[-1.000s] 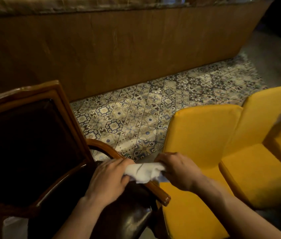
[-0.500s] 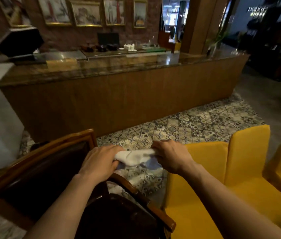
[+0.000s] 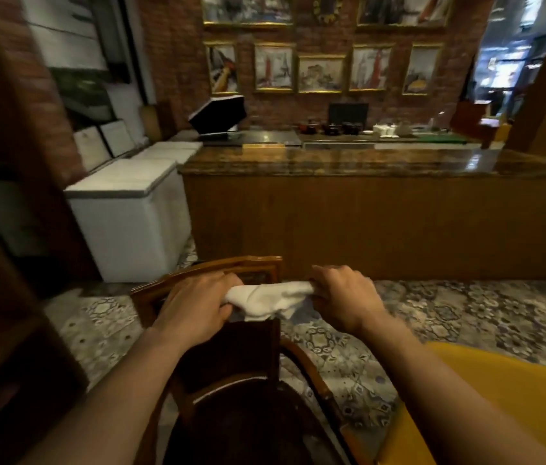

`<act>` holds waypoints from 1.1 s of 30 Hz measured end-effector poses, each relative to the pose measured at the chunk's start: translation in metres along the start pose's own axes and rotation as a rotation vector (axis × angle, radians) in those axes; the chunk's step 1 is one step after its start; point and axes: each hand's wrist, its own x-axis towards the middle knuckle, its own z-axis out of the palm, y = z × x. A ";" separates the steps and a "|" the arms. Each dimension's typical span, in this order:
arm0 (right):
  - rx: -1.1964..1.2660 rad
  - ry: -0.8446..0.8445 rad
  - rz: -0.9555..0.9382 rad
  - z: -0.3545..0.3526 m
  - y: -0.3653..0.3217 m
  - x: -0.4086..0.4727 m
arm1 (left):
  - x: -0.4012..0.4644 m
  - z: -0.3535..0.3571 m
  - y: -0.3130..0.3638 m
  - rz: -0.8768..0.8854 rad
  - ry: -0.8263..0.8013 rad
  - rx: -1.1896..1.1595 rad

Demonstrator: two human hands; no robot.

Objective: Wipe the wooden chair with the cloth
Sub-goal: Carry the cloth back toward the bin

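A wooden chair with a dark padded back and seat stands right in front of me, its glossy brown frame and curved armrest visible below my arms. A white cloth is stretched between both hands above the chair's back. My left hand grips the cloth's left end and my right hand grips its right end. The cloth's middle sags down toward the top of the backrest; whether it touches the wood I cannot tell.
A yellow upholstered chair sits close at the lower right. A long wooden counter with a polished top runs across ahead, and a white chest freezer stands to its left. Patterned tile floor lies between.
The view has tilted up from the floor to the room. Both hands lifted the cloth off the armrest to the height of the chair's back, stretching it wider.
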 end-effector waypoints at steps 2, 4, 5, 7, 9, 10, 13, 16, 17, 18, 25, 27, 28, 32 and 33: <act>0.024 -0.044 -0.079 0.009 -0.036 0.012 | -0.036 -0.019 -0.021 -0.095 0.009 0.046; 0.070 -0.079 -0.165 0.019 -0.082 0.022 | -0.077 -0.042 -0.045 -0.195 0.016 0.106; 0.099 -0.086 -0.211 0.023 -0.107 0.025 | -0.098 -0.054 -0.057 -0.251 0.023 0.140; 0.142 -0.089 -0.315 0.030 -0.162 0.030 | -0.143 -0.079 -0.081 -0.366 0.044 0.204; 0.168 -0.083 -0.434 0.037 -0.221 0.031 | -0.192 -0.107 -0.104 -0.480 0.047 0.259; 0.180 -0.082 -0.480 0.040 -0.248 0.030 | -0.215 -0.120 -0.114 -0.525 0.051 0.272; 0.211 -0.095 -0.639 0.051 -0.342 0.020 | -0.300 -0.159 -0.143 -0.689 0.078 0.260; 0.244 -0.136 -0.791 0.060 -0.447 -0.008 | -0.398 -0.192 -0.166 -0.845 0.104 0.281; 0.254 -0.152 -0.833 0.063 -0.482 -0.019 | -0.432 -0.201 -0.173 -0.893 0.122 0.292; 0.264 -0.168 -0.878 0.067 -0.517 -0.032 | -0.466 -0.209 -0.179 -0.939 0.141 0.307; 0.346 -0.261 -1.177 0.101 -0.740 -0.153 | -0.701 -0.251 -0.205 -1.263 0.224 0.377; 0.368 -0.281 -1.240 0.113 -0.790 -0.191 | -0.758 -0.254 -0.208 -1.356 0.213 0.398; 0.382 -0.300 -1.262 0.119 -0.811 -0.209 | -0.784 -0.253 -0.208 -1.398 0.200 0.396; 0.402 -0.380 -1.332 0.146 -0.869 -0.262 | -0.861 -0.247 -0.213 -1.538 0.176 0.317; 0.403 -0.401 -1.347 0.154 -0.878 -0.272 | -0.873 -0.242 -0.215 -1.557 0.181 0.290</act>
